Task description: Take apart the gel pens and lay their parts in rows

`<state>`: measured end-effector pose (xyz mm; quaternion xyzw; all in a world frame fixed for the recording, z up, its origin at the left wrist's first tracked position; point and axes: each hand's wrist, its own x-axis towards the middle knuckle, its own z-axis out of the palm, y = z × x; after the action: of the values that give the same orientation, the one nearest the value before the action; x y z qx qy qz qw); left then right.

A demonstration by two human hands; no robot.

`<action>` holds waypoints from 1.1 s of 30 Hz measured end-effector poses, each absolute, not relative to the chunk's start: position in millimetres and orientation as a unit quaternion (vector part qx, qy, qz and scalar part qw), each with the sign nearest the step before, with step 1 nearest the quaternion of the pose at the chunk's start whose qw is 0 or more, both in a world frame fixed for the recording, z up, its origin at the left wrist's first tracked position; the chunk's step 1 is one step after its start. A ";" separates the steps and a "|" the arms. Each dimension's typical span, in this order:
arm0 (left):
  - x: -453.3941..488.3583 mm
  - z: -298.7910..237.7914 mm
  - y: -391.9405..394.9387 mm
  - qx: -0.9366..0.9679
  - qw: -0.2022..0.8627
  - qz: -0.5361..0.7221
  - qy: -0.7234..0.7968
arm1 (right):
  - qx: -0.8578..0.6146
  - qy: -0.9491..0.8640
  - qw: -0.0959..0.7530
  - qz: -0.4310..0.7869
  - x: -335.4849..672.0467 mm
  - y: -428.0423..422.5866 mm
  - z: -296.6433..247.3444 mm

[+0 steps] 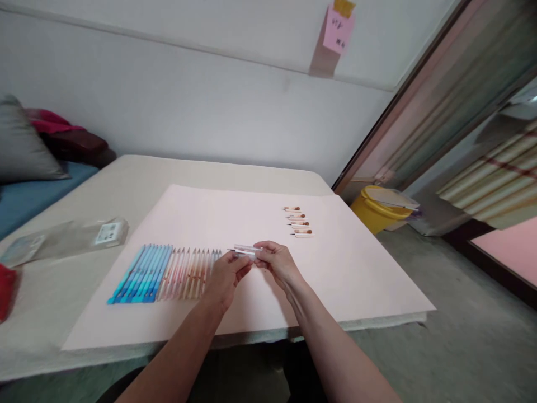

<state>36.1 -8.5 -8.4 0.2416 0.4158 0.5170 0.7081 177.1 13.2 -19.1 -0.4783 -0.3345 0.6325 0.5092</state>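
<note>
In front of me, above the white sheet, both hands meet at slim white and clear pen parts. My left hand pinches them from the left between thumb and fingers, with a thin dark tip pointing left. My right hand grips their right end, fingers closed. Which part each hand holds is too small to tell. Left of the hands lies a neat row of blue pens, beside clear pens with pinkish and brown details. Several short pen parts with brown ends and dark tips lie stacked farther right.
A clear plastic bag with a white label lies on the table's left, near a red object. A grey cushion rests at far left. A yellow bucket stands off the right edge. Behind the table is a white wall.
</note>
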 end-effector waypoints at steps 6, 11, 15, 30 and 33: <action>25.3 -8.7 -1.4 0.217 0.701 0.509 0.450 | -0.534 -0.346 0.510 0.578 234.0 32.7 -27.3; 17.2 -11.1 3.9 0.212 0.702 0.517 0.441 | -0.589 -0.353 0.503 0.525 321.2 40.5 -29.0; 18.1 -14.8 3.1 0.209 0.708 0.510 0.442 | -0.616 -0.360 0.486 0.506 373.0 39.0 -37.5; 18.3 -21.3 10.6 0.208 0.714 0.493 0.451 | -0.603 -0.401 0.436 0.534 400.8 59.7 -62.7; 17.1 -22.8 11.0 0.207 0.714 0.493 0.452 | -0.607 -0.404 0.433 0.530 400.2 62.3 -65.3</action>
<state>17.1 11.0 -22.8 0.2067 0.4518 0.4929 0.7143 400.2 62.3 -65.3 -0.6068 -0.4043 0.5299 0.4331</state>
